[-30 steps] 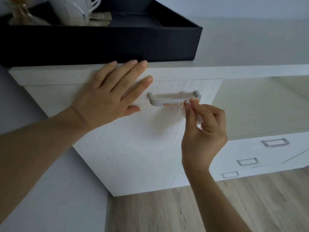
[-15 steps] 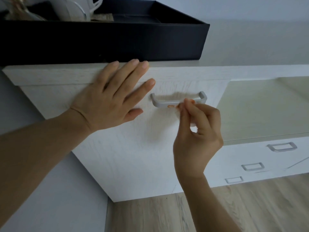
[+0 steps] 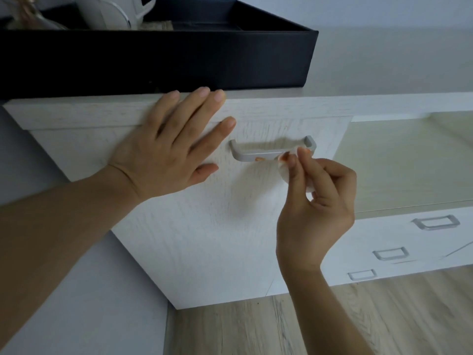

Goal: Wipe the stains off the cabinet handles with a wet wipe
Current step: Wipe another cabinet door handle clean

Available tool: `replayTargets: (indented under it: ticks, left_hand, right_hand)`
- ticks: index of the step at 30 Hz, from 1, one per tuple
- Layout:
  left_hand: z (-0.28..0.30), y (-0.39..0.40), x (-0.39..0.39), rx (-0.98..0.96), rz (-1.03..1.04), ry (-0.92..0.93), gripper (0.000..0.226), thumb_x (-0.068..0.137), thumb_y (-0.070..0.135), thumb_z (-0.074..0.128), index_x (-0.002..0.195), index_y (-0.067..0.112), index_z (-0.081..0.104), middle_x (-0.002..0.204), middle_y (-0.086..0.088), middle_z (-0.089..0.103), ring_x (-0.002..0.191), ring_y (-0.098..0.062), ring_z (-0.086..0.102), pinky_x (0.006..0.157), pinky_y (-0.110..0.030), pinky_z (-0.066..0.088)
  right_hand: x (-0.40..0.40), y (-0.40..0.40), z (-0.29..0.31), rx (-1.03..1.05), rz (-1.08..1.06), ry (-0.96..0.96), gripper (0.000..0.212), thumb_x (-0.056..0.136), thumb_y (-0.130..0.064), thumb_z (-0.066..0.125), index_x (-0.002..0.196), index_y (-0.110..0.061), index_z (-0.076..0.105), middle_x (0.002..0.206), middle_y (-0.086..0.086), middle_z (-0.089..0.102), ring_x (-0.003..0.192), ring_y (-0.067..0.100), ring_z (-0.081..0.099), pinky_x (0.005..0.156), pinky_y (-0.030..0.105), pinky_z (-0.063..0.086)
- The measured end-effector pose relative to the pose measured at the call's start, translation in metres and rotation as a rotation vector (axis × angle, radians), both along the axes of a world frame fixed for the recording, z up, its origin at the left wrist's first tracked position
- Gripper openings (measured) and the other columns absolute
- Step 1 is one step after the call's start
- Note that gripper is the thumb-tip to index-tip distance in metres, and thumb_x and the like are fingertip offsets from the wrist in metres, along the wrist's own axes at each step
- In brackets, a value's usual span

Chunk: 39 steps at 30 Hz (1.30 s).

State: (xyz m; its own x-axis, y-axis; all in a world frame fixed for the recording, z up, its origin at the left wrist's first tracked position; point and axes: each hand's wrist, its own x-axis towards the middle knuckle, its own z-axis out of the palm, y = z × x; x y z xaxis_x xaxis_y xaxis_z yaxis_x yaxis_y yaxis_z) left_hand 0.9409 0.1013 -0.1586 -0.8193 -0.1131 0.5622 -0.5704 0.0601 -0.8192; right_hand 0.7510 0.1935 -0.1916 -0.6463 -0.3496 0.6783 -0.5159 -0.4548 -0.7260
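Person, two bare forearms in view: left hand (image 3: 163, 160) and right hand (image 3: 316, 208), no sleeves, rings, watch or gloves; fingernails short, unpainted.

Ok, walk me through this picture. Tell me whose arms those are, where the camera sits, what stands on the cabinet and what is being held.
There is no machine here: these are a person's two bare arms, seen from a wide-angle camera worn on their head, looking forward and down.

The left hand lies flat, fingers straight, against the front of a white cabinet, near its top edge. The right hand pinches a wet wipe and presses it to the right part of the grey handle. An orange stain shows on the handle's bar, left of the wipe, and the wipe itself has orange on it.

On top of the cabinet stands a black tray, holding a white jug and other items too cropped to name. Lower right, drawers carry three more handles.
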Motion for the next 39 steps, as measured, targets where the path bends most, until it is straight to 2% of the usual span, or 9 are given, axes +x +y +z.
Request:
replayTargets:
  ticks: [4, 7, 13, 23, 25, 28, 31, 34, 39]
  left_hand:
    - [0.0, 0.001, 0.0, 0.01, 0.003, 0.001, 0.075, 0.098, 0.052, 0.032, 0.149, 0.0, 0.013, 0.147, -0.031, 0.015, 0.134, -0.042, 0.022, 0.115, -0.049, 0.01]
    - [0.001, 0.002, 0.001, 0.019, 0.006, -0.005, 0.074, 0.099, 0.051, 0.03, 0.15, 0.0, 0.011, 0.147, -0.031, 0.014, 0.134, -0.042, 0.02, 0.114, -0.049, 0.01]
    - [-0.001, 0.002, -0.001, 0.026, 0.005, -0.006, 0.076, 0.098, 0.052, 0.03, 0.15, 0.0, 0.01, 0.146, -0.03, 0.013, 0.134, -0.042, 0.02, 0.115, -0.049, 0.009]
    - [-0.001, 0.001, -0.002, 0.019, -0.001, 0.004, 0.076, 0.098, 0.052, 0.031, 0.15, 0.001, 0.012, 0.147, -0.03, 0.014, 0.135, -0.042, 0.018, 0.115, -0.049, 0.008]
    - [-0.001, 0.001, -0.001, 0.012, 0.003, -0.002, 0.076, 0.098, 0.052, 0.03, 0.15, 0.0, 0.012, 0.147, -0.03, 0.014, 0.135, -0.042, 0.018, 0.115, -0.049, 0.008]
    - [-0.001, 0.001, -0.001, 0.02, 0.0, -0.004, 0.074, 0.099, 0.052, 0.028, 0.15, 0.0, 0.011, 0.147, -0.031, 0.013, 0.135, -0.043, 0.019, 0.115, -0.049, 0.008]
    - [-0.001, 0.003, -0.001, 0.026, 0.001, 0.001, 0.074, 0.099, 0.051, 0.028, 0.15, 0.0, 0.01, 0.147, -0.03, 0.012, 0.133, -0.042, 0.023, 0.114, -0.049, 0.01]
    - [-0.001, 0.004, -0.001, 0.039, 0.002, -0.004, 0.073, 0.1, 0.05, 0.026, 0.15, 0.001, 0.009, 0.146, -0.03, 0.012, 0.133, -0.042, 0.024, 0.114, -0.049, 0.01]
    - [0.0, 0.004, -0.001, 0.042, -0.007, 0.006, 0.073, 0.099, 0.05, 0.028, 0.149, 0.0, 0.009, 0.146, -0.03, 0.012, 0.132, -0.042, 0.026, 0.114, -0.049, 0.01]
  right_hand:
    - [0.011, -0.003, -0.003, -0.026, 0.001, 0.083, 0.025, 0.076, 0.002, 0.074, 0.101, 0.004, 0.069, 0.091, 0.009, 0.051, 0.085, -0.001, 0.049, 0.076, 0.01, 0.047]
    - [0.014, -0.004, -0.005, -0.042, -0.009, 0.178, 0.018, 0.078, 0.004, 0.072, 0.096, 0.003, 0.071, 0.086, 0.012, 0.059, 0.081, 0.004, 0.054, 0.072, 0.011, 0.05]
    - [0.013, -0.005, -0.004, -0.052, -0.011, 0.213, 0.015, 0.08, 0.005, 0.069, 0.095, 0.002, 0.071, 0.088, 0.003, 0.055, 0.078, 0.008, 0.056, 0.07, 0.008, 0.048]
    - [0.007, -0.002, -0.003, -0.041, -0.02, 0.095, 0.018, 0.081, 0.004, 0.069, 0.098, 0.0, 0.07, 0.087, 0.003, 0.055, 0.077, 0.004, 0.053, 0.071, 0.009, 0.048]
    - [0.013, -0.003, -0.005, -0.05, 0.001, 0.188, 0.017, 0.08, 0.005, 0.069, 0.097, 0.001, 0.071, 0.084, 0.006, 0.058, 0.077, 0.007, 0.056, 0.069, 0.01, 0.049]
    - [0.016, -0.004, -0.009, -0.076, 0.022, 0.336, 0.018, 0.078, 0.008, 0.071, 0.095, 0.004, 0.071, 0.082, 0.016, 0.065, 0.076, 0.02, 0.065, 0.067, 0.024, 0.055]
    - [0.01, -0.007, -0.01, -0.087, -0.034, 0.264, 0.016, 0.08, 0.005, 0.07, 0.096, 0.002, 0.072, 0.083, 0.016, 0.065, 0.078, 0.013, 0.061, 0.068, 0.016, 0.052]
    - [0.019, -0.004, -0.011, -0.078, 0.032, 0.352, 0.017, 0.081, 0.004, 0.069, 0.097, 0.004, 0.071, 0.085, 0.015, 0.066, 0.079, 0.019, 0.064, 0.067, 0.023, 0.054]
    - [0.01, -0.004, -0.008, -0.069, -0.036, 0.103, 0.017, 0.083, 0.0, 0.068, 0.1, 0.0, 0.07, 0.086, 0.0, 0.056, 0.076, 0.005, 0.054, 0.069, 0.007, 0.045]
